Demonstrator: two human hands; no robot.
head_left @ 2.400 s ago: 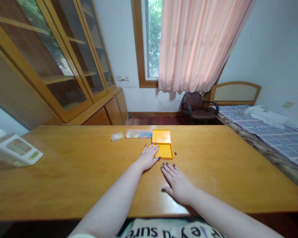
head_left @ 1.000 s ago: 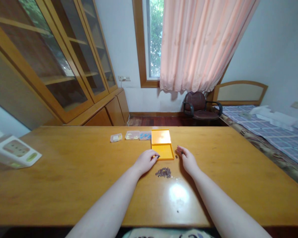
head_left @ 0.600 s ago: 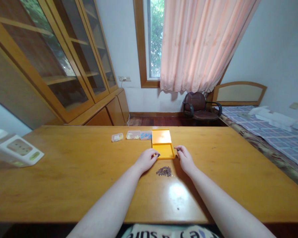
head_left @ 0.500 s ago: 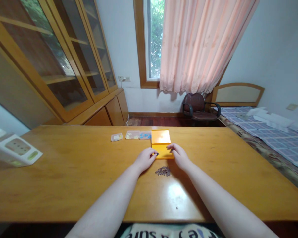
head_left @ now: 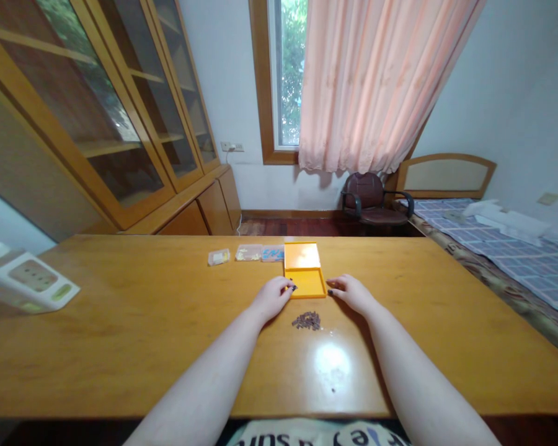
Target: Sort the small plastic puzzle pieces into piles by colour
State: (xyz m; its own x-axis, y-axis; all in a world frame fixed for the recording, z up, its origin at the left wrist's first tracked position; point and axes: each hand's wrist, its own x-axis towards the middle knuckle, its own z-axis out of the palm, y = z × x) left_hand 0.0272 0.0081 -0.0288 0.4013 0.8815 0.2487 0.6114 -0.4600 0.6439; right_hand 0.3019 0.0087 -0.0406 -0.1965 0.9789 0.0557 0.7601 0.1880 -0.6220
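Note:
A yellow plastic box (head_left: 307,284) lies on the wooden table with its lid folded back away from me. My left hand (head_left: 274,297) grips the box's left side, thumb and fingers at the rim. To the right of the box, my right hand (head_left: 350,293) holds nothing; its fingers are slightly bent and apart, the tips close to the right wall. Whether they touch it I cannot tell. A pile of small dark brown pieces (head_left: 307,320) lies on the table between my forearms, just in front of the box.
Behind the box's left side stand clear trays, one with blue pieces (head_left: 272,254), one with pale pieces (head_left: 248,253), and a smaller tray (head_left: 219,257). A white container (head_left: 32,282) is at the table's left. One tiny dark piece (head_left: 333,390) lies near the front edge.
My right hand has moved right, from over the box's interior to outside its right wall. My left hand stays at the left rim.

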